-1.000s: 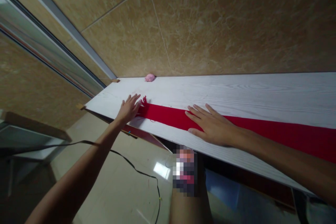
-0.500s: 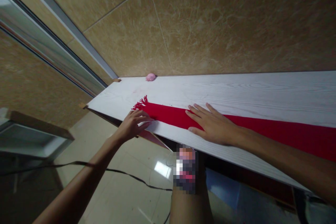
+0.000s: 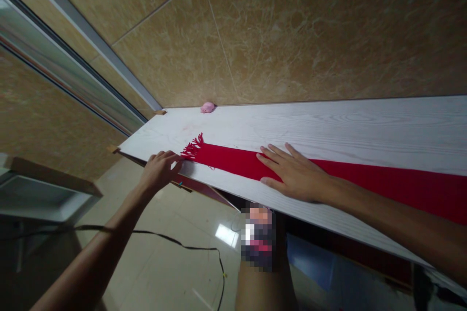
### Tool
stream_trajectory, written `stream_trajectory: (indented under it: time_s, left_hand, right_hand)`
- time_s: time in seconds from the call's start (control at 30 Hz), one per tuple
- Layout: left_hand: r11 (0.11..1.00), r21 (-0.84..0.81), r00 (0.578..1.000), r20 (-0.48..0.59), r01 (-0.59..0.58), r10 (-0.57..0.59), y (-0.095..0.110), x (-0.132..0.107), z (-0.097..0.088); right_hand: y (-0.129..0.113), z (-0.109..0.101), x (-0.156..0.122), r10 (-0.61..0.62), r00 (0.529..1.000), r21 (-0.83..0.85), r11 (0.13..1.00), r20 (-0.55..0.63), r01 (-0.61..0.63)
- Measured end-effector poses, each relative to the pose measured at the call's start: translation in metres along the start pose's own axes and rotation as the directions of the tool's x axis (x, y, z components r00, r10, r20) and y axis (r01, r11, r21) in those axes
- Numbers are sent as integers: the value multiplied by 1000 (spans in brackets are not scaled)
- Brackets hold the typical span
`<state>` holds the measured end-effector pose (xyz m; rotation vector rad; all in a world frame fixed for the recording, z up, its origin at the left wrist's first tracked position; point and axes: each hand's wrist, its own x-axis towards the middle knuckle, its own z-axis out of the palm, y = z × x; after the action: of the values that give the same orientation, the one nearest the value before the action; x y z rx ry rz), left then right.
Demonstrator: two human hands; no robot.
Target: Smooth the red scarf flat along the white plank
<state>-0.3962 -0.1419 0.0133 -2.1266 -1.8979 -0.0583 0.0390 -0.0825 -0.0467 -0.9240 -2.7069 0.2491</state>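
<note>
A long red scarf (image 3: 233, 160) with a fringed end lies stretched along a white wood-grain tabletop (image 3: 328, 129). My right hand (image 3: 292, 172) lies flat on the scarf with its fingers spread, pressing it down. My left hand (image 3: 158, 171) reaches to the table's near edge just left of the fringe, fingers loosely curled, fingertips close to the fringe; I cannot see anything held in it.
A small pink object (image 3: 207, 107) sits at the back of the table against the tan tiled wall (image 3: 292, 29). A black cable (image 3: 175, 243) runs across the glossy floor below. A low cabinet (image 3: 40, 194) stands at the left, beside a metal door frame (image 3: 73, 73).
My left hand went from the fringed end to the scarf's near edge, then slid left to the table edge beside the fringe. The right hand stayed put.
</note>
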Motion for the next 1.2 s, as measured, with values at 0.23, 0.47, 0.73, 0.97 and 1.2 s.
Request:
stream_trajectory:
  time_s: [0.23, 0.47, 0.73, 0.97, 1.2]
  left_hand:
    - [948, -301, 987, -150, -106, 62, 68, 26, -7]
    - [926, -370, 985, 112, -78, 128, 129, 78, 5]
    - [953, -289, 970, 242, 87, -15, 119, 78, 34]
    - [956, -283, 974, 224, 81, -16, 105, 78, 43]
    - [959, -258, 967, 249, 117, -51, 109, 80, 39]
  right_hand:
    - [1, 1, -1, -10, 1000, 5, 1000, -11, 10]
    - [-1, -2, 0, 9, 999, -31, 999, 37, -8]
    - [-2, -1, -1, 13, 999, -27, 1000, 35, -12]
    - [0, 0, 1, 8, 1000, -6, 1000, 24, -8]
    - [-3, -7, 2, 32, 995, -10, 999, 90, -32]
